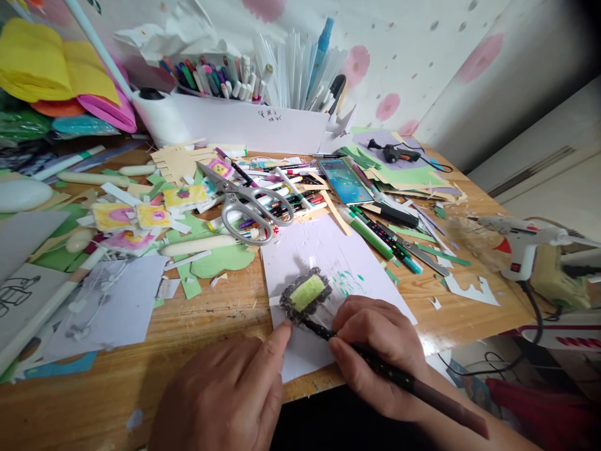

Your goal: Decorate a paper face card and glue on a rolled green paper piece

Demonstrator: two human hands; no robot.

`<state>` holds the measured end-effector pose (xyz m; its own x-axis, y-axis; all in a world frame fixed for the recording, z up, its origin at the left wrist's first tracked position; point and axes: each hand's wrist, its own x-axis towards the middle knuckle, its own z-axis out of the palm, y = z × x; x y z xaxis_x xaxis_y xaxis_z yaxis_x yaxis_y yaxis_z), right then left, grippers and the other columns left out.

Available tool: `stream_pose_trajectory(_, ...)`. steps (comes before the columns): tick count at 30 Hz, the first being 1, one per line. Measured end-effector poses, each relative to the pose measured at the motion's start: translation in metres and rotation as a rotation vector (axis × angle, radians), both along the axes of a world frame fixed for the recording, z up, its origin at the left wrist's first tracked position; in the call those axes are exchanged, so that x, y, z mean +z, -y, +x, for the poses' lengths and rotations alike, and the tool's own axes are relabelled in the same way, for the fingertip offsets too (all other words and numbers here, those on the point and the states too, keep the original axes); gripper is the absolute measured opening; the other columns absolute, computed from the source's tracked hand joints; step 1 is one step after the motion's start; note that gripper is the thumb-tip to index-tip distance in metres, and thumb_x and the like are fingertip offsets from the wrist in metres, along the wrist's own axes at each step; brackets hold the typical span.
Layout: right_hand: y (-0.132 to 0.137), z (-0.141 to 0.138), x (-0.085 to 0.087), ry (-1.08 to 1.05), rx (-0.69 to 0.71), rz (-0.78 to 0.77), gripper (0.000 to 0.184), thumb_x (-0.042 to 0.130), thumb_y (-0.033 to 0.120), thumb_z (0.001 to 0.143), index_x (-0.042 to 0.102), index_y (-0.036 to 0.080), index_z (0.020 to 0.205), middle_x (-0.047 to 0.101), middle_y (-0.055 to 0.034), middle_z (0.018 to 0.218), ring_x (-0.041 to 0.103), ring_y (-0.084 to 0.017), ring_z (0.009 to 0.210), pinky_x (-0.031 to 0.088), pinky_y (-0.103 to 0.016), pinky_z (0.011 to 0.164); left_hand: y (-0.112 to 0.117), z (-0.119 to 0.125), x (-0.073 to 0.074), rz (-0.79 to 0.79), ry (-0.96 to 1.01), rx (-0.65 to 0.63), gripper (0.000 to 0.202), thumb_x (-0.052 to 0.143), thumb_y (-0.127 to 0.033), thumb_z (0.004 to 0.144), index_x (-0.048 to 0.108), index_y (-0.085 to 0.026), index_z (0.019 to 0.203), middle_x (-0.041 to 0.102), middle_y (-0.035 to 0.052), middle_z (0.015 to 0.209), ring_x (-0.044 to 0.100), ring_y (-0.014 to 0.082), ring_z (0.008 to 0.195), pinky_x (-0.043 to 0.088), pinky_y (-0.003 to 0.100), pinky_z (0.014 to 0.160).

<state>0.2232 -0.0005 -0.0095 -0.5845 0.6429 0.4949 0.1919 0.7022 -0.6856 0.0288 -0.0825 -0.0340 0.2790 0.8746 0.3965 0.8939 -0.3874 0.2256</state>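
Observation:
My right hand (378, 351) grips a black dotted marker pen (394, 373) with a brown end. The pen's tip meets the lower edge of a small scalloped piece (307, 291), which has a dark rim and a yellow-green rectangle in its middle. That piece lies on a white sheet of paper (300, 250) with green and grey marks. From the left, my left hand (230, 388) reaches in with its index finger stretched out, the fingertip at the piece's lower left edge. Its other fingers are partly hidden.
Silver scissors (251, 210) lie over several pens beyond the paper. A phone (345, 181) rests behind it. Small painted pieces (185, 197) and green scraps spread leftward. On the right is a white hot glue gun (521, 244); a dark one (399, 153) lies farther back. A white pen box (248, 122) stands behind.

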Motion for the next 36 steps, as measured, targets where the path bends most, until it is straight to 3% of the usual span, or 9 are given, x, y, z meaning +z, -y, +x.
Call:
stream_pose_trajectory(8,-0.0009,-0.0018,-0.0014,0.021,0.034,0.020,0.016,0.053,0.010,0.082,0.046,0.024,0.077,0.058,0.0005,0.064,0.052,-0.013,0.055,0.041,-0.025,0.050,0.0049,-0.0007,-0.0016,-0.025,-0.036,0.020,0.029,0.042,-0.017,0.094,0.060,-0.018,0.116,0.072,0.0042,0.084,0.066,0.0189,0.070,0.048,0.034,0.063)
stream_pose_trajectory(20,-0.0012,-0.0020,-0.0027,0.043,0.033,0.017,0.016,0.056,0.009,0.083,0.047,0.023,0.080,0.058,-0.0003,0.067,0.054,-0.013,0.059,0.043,-0.024,0.053,0.0019,0.0007,-0.0001,-0.006,-0.028,0.000,0.027,0.041,-0.014,0.091,0.064,-0.015,0.106,0.069,0.0040,0.075,0.063,0.0183,0.060,0.050,0.034,0.055)
stream_pose_trajectory(30,-0.0023,-0.0040,-0.0029,0.078,0.065,0.045,0.017,0.056,0.008,0.082,0.046,0.023,0.080,0.059,-0.0011,0.069,0.055,-0.014,0.061,0.044,-0.025,0.055,0.0031,0.0024,0.0010,-0.053,-0.022,0.004,0.030,0.043,-0.014,0.090,0.062,-0.016,0.114,0.068,0.0023,0.073,0.063,0.0188,0.062,0.050,0.035,0.057)
stream_pose_trajectory(36,-0.0012,-0.0063,-0.0046,0.084,0.040,0.100,0.018,0.055,0.007,0.081,0.046,0.023,0.081,0.059,-0.0009,0.069,0.052,-0.014,0.060,0.043,-0.025,0.053,0.0012,0.0029,0.0011,-0.016,-0.011,0.007,0.028,0.041,-0.013,0.090,0.063,-0.016,0.106,0.067,0.0025,0.071,0.062,0.0190,0.058,0.048,0.035,0.053)
